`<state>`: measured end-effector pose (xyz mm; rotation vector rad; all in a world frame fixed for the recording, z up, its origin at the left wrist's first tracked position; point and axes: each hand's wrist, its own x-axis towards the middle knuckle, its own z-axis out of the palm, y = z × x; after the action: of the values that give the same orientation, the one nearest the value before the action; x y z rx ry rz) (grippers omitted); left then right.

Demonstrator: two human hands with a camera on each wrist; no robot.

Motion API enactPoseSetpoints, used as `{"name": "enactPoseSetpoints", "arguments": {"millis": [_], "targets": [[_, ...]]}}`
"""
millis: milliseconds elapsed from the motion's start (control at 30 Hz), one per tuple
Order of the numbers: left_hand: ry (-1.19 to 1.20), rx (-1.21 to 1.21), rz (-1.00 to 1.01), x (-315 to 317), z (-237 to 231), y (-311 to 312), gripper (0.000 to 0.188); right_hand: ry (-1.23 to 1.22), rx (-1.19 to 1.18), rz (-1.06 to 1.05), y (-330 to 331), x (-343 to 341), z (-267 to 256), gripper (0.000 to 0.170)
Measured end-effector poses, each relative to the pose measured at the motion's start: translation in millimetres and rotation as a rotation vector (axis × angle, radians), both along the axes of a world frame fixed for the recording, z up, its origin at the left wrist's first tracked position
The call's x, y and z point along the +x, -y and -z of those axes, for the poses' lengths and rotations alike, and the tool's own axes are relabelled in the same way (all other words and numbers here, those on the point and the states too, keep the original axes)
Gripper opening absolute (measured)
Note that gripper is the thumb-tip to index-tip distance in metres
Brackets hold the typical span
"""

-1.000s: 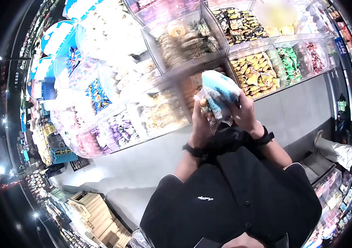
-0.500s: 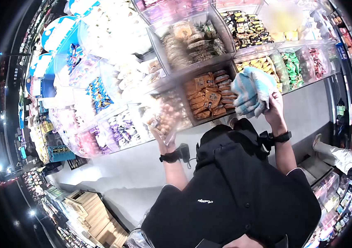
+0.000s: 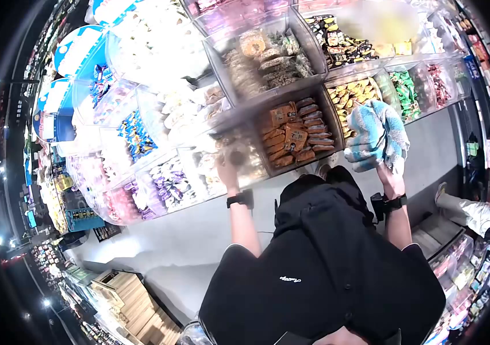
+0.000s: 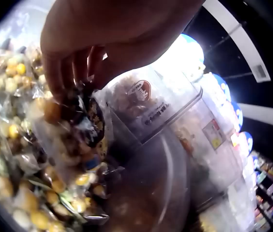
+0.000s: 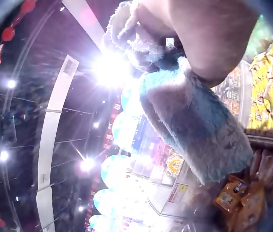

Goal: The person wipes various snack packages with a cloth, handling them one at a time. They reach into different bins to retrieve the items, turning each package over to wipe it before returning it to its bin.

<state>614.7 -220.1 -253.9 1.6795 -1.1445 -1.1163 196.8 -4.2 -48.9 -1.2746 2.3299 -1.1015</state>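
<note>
Left hand (image 4: 110, 36) pinches packet (image 4: 94, 123) down among similar snacks (image 4: 13, 128); right hand (image 3: 392, 181) grips bunched cloth (image 3: 373, 135) near yellow packets (image 3: 353, 92). Placing looks nearly done; letting go seems left, any wiping unclear.

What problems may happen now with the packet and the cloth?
The clear snack packet held by the left hand might slip and get lost among similar packets beside it. The blue-and-white cloth in the right hand partly overlaps the yellow-wrapped snacks in the head view, so it might brush them.
</note>
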Motion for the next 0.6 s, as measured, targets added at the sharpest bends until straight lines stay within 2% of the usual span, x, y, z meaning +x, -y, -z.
{"name": "enactPoseSetpoints", "arguments": {"millis": [33, 67, 100, 133, 200, 267, 300, 333, 367, 433, 500, 533, 600], "targets": [[0.084, -0.017, 0.065, 4, 0, 1, 0.033, -0.014, 0.012, 0.029, -3, 0, 4, 0.038], [0.393, -0.164, 0.076, -1, -9, 0, 0.037, -0.004, 0.016, 0.009, 0, 1, -1, 0.039], [0.621, -0.384, 0.087, -16, -43, -2, 0.040, 0.007, 0.020, -0.010, 4, 3, -11, 0.040], [0.590, -0.374, 0.043, -25, -64, 2, 0.037, 0.017, 0.023, -0.029, 6, 4, -17, 0.042], [0.522, -0.445, -0.024, -51, -112, 13, 0.027, 0.717, -0.296, 0.085, -3, -4, 5, 0.043], [0.384, -0.535, 0.054, -82, -150, 26, 0.019, 1.322, -0.630, 0.134, -8, -3, -1, 0.043], [0.291, -0.549, 0.120, -101, -165, 35, 0.018, 0.933, -0.461, -0.002, -20, -10, 19, 0.043], [0.197, -0.614, 0.191, -120, -174, 45, 0.017, 0.677, -0.296, 0.051, -27, -12, 27, 0.044], [0.171, -0.500, 0.241, -147, -214, 44, 0.017, 0.957, -0.428, 0.080, -32, -13, 32, 0.045], [0.180, -0.692, 0.382, -180, -192, 79, 0.016, 1.461, -0.733, 0.176, -40, -17, 40, 0.044], [0.319, -0.811, 0.432, -213, -180, 106, 0.017, 1.680, -0.939, 0.426, -34, -8, 19, 0.042], [0.412, -0.751, 0.480, -224, -178, 116, 0.017, 1.608, -0.931, 0.446, -44, -13, 33, 0.042], [0.597, -0.627, 0.570, -241, -168, 133, 0.020, 1.603, -0.927, 0.572, -50, -11, 27, 0.044]]}}
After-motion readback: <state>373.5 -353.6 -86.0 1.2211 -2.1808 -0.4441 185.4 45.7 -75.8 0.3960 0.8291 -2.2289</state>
